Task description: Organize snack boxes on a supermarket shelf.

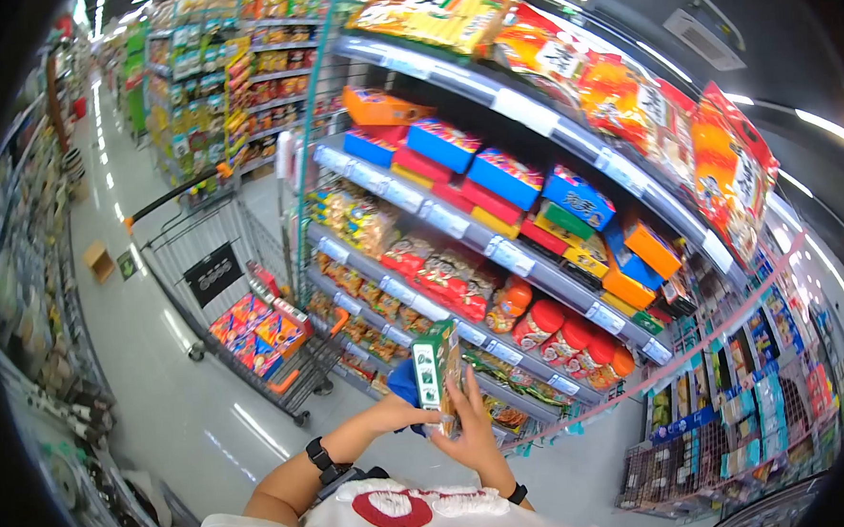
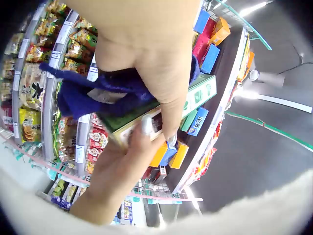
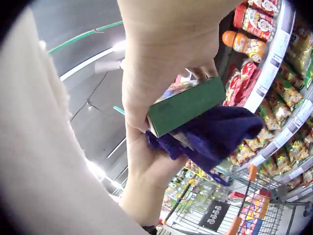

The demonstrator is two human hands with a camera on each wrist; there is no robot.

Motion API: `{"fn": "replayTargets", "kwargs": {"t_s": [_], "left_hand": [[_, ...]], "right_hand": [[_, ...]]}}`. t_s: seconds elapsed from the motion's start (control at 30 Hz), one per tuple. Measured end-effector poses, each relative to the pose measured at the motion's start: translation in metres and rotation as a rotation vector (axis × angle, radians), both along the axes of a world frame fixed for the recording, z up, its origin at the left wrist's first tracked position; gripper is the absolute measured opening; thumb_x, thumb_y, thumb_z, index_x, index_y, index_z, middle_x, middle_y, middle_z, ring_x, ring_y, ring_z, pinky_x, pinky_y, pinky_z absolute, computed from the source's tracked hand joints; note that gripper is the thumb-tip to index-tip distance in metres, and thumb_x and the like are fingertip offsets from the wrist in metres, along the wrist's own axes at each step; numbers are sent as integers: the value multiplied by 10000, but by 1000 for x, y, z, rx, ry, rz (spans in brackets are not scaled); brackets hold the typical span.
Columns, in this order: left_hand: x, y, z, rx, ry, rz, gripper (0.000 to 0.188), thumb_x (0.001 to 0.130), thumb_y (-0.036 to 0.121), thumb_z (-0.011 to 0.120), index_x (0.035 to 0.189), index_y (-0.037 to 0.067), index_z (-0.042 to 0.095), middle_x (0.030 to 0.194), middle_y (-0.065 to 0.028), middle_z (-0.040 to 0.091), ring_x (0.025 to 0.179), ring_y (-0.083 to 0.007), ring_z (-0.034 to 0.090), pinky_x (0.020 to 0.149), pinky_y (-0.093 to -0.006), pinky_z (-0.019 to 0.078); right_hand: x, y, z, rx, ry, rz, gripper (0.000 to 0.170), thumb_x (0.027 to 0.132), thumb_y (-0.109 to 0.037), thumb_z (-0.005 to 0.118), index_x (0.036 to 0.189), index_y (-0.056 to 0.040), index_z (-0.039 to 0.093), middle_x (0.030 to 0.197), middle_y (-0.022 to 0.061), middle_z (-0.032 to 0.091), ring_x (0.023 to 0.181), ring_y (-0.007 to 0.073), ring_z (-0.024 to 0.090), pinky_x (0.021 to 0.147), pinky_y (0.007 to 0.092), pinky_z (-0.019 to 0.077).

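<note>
In front of the chest, both hands hold a slim green-and-white carton [image 1: 427, 366], its narrow side turned up in the head view. My left hand [image 1: 400, 417] grips its lower end from the left, thumb across the edge. A dark blue cloth [image 3: 220, 134] is bunched against that palm and hangs beside the carton. From the other side my right hand [image 1: 469, 431] grips the carton, fingers along its face. The carton's plain green side shows in the right wrist view, and its printed white edge in the left wrist view.
Ahead stands a shelf unit [image 1: 502, 250] with bagged snacks, colourful boxes and red-lidded jars. A shopping cart [image 1: 177, 233] at the left carries bright snack packs [image 1: 254, 331]. A small brown box [image 1: 98, 262] sits on the aisle floor. More racks [image 1: 736, 419] stand at the right.
</note>
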State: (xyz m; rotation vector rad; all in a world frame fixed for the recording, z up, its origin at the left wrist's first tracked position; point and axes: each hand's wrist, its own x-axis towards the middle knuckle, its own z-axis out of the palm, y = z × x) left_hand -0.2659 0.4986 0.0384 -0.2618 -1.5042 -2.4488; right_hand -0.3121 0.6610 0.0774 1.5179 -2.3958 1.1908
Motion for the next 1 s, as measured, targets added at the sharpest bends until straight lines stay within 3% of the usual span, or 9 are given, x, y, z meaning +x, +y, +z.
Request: {"fn": "replayTargets", "kwargs": {"t_s": [0.2, 0.4, 0.43, 0.5, 0.53, 0.67, 0.8, 0.9, 1.0], "left_hand": [[77, -76, -13, -214, -192, -111, 710, 769, 74, 686, 1365, 41, 303, 1286, -96, 471, 1170, -170, 449, 973, -326, 387], [208, -160, -2, 34, -329, 517, 597, 815, 89, 624, 1332, 34, 332, 1207, -70, 522, 1054, -158, 520, 906, -322, 430], [228, -169, -3, 57, -195, 549, 479, 873, 212, 579, 1284, 35, 409, 1208, -71, 527, 1074, -174, 523, 908, -316, 433], [261, -178, 4, 173, -165, 699, 475, 874, 227, 587, 1276, 39, 416, 1187, -59, 537, 1054, -161, 533, 888, -312, 447], [275, -183, 0, 154, -153, 742, 450, 882, 213, 576, 1269, 43, 423, 1163, -54, 547, 1042, -148, 537, 867, -314, 461], [357, -193, -18, 336, -190, 821, 395, 893, 196, 553, 1240, 46, 439, 1146, -80, 565, 1005, -175, 577, 853, -330, 487], [421, -203, -11, 568, -177, 932, 373, 899, 261, 549, 1191, 40, 479, 1113, -97, 595, 975, -191, 607, 821, -327, 509], [449, -208, -6, 520, -216, 1002, 317, 861, 213, 614, 1112, 38, 530, 1024, -72, 624, 908, -163, 616, 792, -309, 509], [463, -202, 2, 385, -304, 1121, 315, 800, 220, 694, 1028, 39, 571, 936, -47, 631, 852, -122, 602, 733, -270, 499]], "right_hand": [[33, -86, 10, 10, 4, 225, 811, 605, -193, 740, 1344, -160, 407, 1411, 304, 208, 1230, 455, 359, 975, 451, 349], [131, -183, 11, 36, -84, 543, 824, 632, -179, 732, 1363, -103, 360, 1405, 269, 273, 1265, 384, 362, 992, 406, 344], [146, -194, 9, 26, -117, 592, 826, 636, -179, 729, 1366, -94, 352, 1402, 271, 275, 1270, 381, 355, 1000, 402, 334], [175, -217, 4, 19, -180, 693, 830, 643, -179, 723, 1370, -76, 337, 1396, 275, 280, 1280, 376, 341, 1016, 393, 315], [188, -227, 6, 33, -136, 739, 841, 664, -128, 696, 1391, -53, 280, 1402, 253, 288, 1293, 344, 332, 1036, 379, 289], [238, -282, -30, 55, -678, 974, 847, 702, -9, 622, 1422, -37, 177, 1418, 195, 290, 1293, 275, 336, 1052, 369, 270], [294, -312, -47, 13, -1026, 958, 790, 760, -23, 603, 1419, -14, 168, 1430, 187, 270, 1313, 276, 299, 1065, 359, 247], [318, -327, -44, -4, -836, 1045, 799, 767, -56, 629, 1417, -4, 167, 1443, 185, 235, 1332, 272, 254, 1065, 349, 247], [334, -337, -38, 58, -923, 1130, 959, 690, -32, 679, 1429, -23, 68, 1394, 180, 294, 1289, 259, 301, 1037, 348, 298]]}}
